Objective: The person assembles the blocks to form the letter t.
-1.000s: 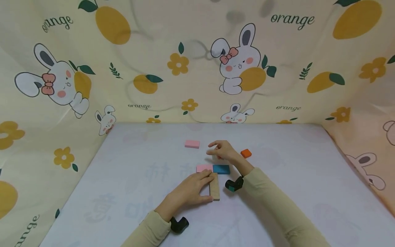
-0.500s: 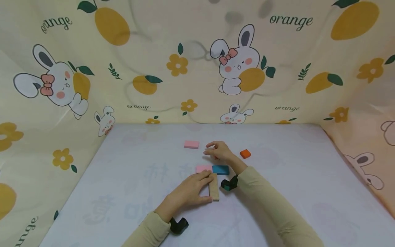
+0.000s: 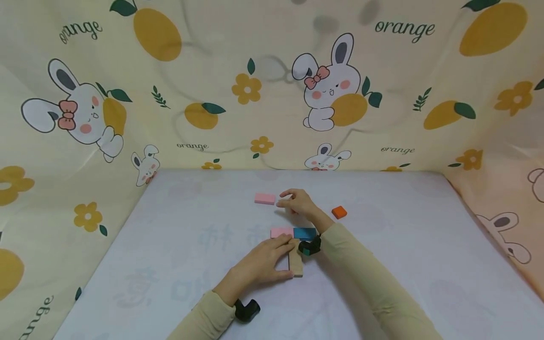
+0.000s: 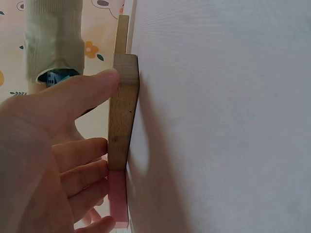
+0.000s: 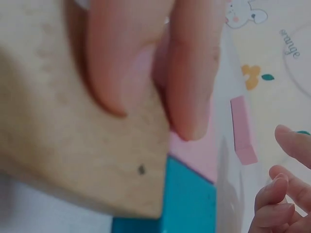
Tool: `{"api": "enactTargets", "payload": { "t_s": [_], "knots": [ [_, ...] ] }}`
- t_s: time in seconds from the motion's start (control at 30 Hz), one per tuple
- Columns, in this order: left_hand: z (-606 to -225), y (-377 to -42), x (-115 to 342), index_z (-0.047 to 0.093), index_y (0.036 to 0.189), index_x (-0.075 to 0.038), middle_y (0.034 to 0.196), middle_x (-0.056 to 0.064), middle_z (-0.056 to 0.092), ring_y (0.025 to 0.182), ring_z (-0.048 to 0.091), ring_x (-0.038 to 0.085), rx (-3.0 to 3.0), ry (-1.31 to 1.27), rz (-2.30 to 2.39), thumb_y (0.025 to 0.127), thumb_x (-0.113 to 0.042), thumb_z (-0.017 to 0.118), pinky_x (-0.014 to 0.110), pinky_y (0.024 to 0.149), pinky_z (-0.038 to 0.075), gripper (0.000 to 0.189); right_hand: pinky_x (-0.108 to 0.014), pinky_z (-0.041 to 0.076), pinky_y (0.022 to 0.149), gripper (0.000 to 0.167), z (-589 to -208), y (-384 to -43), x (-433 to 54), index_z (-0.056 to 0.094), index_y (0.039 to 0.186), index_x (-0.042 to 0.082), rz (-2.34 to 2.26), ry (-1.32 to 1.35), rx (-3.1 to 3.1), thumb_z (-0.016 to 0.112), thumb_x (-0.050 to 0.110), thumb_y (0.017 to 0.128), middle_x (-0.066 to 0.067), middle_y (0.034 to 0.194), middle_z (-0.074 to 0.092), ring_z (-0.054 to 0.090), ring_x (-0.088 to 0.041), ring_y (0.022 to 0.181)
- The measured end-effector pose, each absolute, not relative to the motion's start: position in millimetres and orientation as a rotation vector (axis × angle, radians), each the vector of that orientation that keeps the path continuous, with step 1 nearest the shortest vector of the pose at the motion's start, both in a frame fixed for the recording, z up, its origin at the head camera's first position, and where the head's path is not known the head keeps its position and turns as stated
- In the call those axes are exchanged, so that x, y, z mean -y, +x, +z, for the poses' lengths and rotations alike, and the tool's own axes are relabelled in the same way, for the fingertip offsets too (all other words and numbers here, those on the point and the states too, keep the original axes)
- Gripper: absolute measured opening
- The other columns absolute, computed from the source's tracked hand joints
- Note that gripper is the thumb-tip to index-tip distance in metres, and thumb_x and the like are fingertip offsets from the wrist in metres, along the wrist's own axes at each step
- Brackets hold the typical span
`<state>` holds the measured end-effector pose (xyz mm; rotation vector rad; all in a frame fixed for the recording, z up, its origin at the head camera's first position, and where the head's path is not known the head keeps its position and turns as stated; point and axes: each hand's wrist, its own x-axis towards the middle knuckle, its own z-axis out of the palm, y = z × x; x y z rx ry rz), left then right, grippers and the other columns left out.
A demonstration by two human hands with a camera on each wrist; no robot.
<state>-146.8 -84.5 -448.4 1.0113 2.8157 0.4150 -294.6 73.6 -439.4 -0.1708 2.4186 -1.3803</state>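
Observation:
My left hand (image 3: pixel 261 262) rests on a wooden block (image 3: pixel 295 267), thumb at its near end and fingertips at its far end. A pink block (image 3: pixel 278 232) and a blue block (image 3: pixel 307 232) lie end to end across that far end; left fingertips also touch or hover over the pink one, I cannot tell which. In the left wrist view, another wooden edge (image 4: pixel 121 34) shows behind the wooden block. My right hand (image 3: pixel 298 204) hangs above the table with loosely bent fingers, holding nothing, its fingertips just right of a second pink block (image 3: pixel 265 198).
To the right of my right hand lies a small orange block (image 3: pixel 339 212). Black wrist cameras sit under both wrists, the right one (image 3: pixel 309 246) partly covering the wooden block. A patterned cloth wall (image 3: pixel 272 118) rises behind the white tabletop (image 3: pixel 191 203).
My right hand has moved left and slightly away from me, toward the far pink block. The left hand and the blocks have stayed in place.

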Motion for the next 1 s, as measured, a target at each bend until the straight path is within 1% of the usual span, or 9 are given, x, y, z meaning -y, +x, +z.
{"api": "enactTargets", "payload": {
  "t_s": [0.13, 0.33, 0.57, 0.8, 1.0],
  "knots": [
    [-448, -147, 85, 0.042, 0.147, -0.016, 0.156, 0.006, 0.039, 0.144, 0.04, 0.021, -2.817, 1.008, 0.416, 0.087, -0.047, 0.066, 0.041, 0.117, 0.038, 0.071, -0.021, 0.034, 0.046, 0.042, -437, -298, -69, 0.062, 0.122, 0.005, -1.375, -0.185, -2.419, 0.073, 0.022, 0.085, 0.004, 0.055, 0.044, 0.039, -0.008, 0.042],
    [-449, -147, 85, 0.043, 0.146, -0.013, 0.156, 0.006, 0.039, 0.145, 0.038, 0.02, -2.82, 1.026, 0.393, 0.088, -0.047, 0.065, 0.038, 0.118, 0.037, 0.071, -0.02, 0.036, 0.047, 0.044, -437, -305, -65, 0.06, 0.124, 0.005, -1.325, -0.2, -2.422, 0.072, 0.024, 0.086, 0.005, 0.054, 0.044, 0.04, -0.007, 0.044],
    [-449, -147, 84, 0.046, 0.144, -0.013, 0.156, 0.006, 0.039, 0.143, 0.04, 0.021, -2.822, 1.032, 0.383, 0.087, -0.047, 0.066, 0.037, 0.117, 0.038, 0.069, -0.02, 0.037, 0.048, 0.044, -438, -313, -64, 0.06, 0.126, 0.006, -1.283, -0.168, -2.412, 0.071, 0.023, 0.087, 0.004, 0.058, 0.046, 0.041, -0.007, 0.046],
    [-449, -145, 85, 0.048, 0.142, -0.015, 0.157, 0.004, 0.037, 0.144, 0.039, 0.02, -2.828, 1.01, 0.368, 0.087, -0.049, 0.065, 0.036, 0.117, 0.037, 0.067, -0.019, 0.036, 0.047, 0.043, -439, -316, -60, 0.061, 0.126, 0.006, -1.251, -0.147, -2.406, 0.07, 0.021, 0.087, 0.004, 0.053, 0.045, 0.04, -0.007, 0.047],
    [-449, -146, 85, 0.049, 0.142, -0.014, 0.156, 0.006, 0.038, 0.144, 0.04, 0.021, -2.834, 1.016, 0.39, 0.087, -0.047, 0.066, 0.038, 0.116, 0.039, 0.066, -0.018, 0.034, 0.044, 0.042, -443, -318, -58, 0.061, 0.127, 0.007, -1.21, -0.162, -2.424, 0.068, 0.02, 0.088, 0.004, 0.052, 0.045, 0.039, -0.007, 0.044]
  ]
}}
